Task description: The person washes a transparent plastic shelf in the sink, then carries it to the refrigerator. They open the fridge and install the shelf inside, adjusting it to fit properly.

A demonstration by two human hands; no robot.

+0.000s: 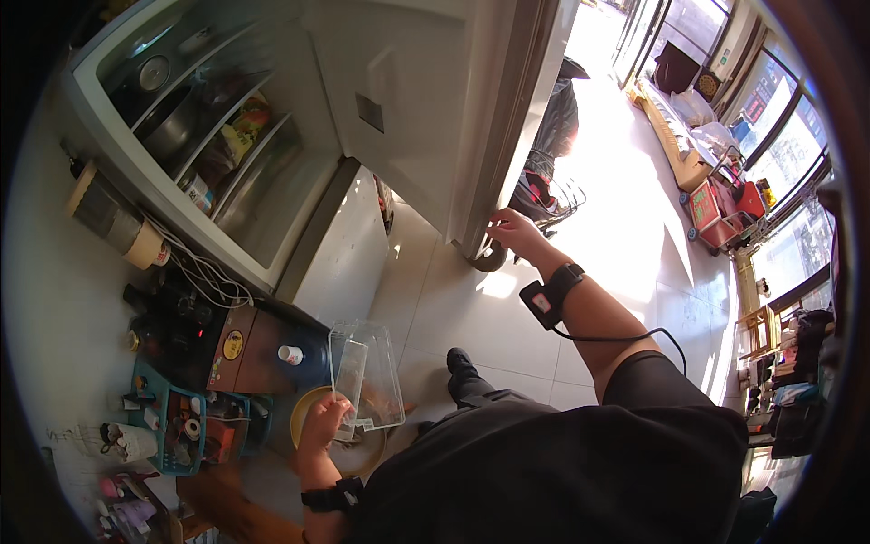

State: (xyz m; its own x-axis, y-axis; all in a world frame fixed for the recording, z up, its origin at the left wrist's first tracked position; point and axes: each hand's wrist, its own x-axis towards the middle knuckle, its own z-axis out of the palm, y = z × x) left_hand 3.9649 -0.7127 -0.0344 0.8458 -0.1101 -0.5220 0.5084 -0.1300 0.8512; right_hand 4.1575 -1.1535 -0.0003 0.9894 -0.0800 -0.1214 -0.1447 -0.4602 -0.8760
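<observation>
Head view: the left hand [323, 421] has its fingers closed on the near rim of a clear plastic container [387, 388], which hangs tilted above the floor at the person's near left; a pinch at that rim probably leaves the rest of the box free, though it also lets the far end tip; the right hand [517, 230] is farther off to the right, its fingers meeting the edge of the refrigerator door [426, 118], likely to steady it, and how tightly they close I cannot tell; the door stands wide, exposing at far left a compartment whose shelves hold a metal pot [168, 131] and bagged food [243, 131], perhaps set in levels so that each can be reached alone; as for edges, the grey lower panel [340, 240] juts out below the compartment, its corner near the container's far end; a blue water jug [314, 356] with a white cup [290, 354] sits just left of the box, and a yellow basin [308, 405] lies below it, so room on that side looks tight; bare tiled floor [435, 295] opens between the two hands, while dark bags [555, 122] crowd the door's right side.
</observation>
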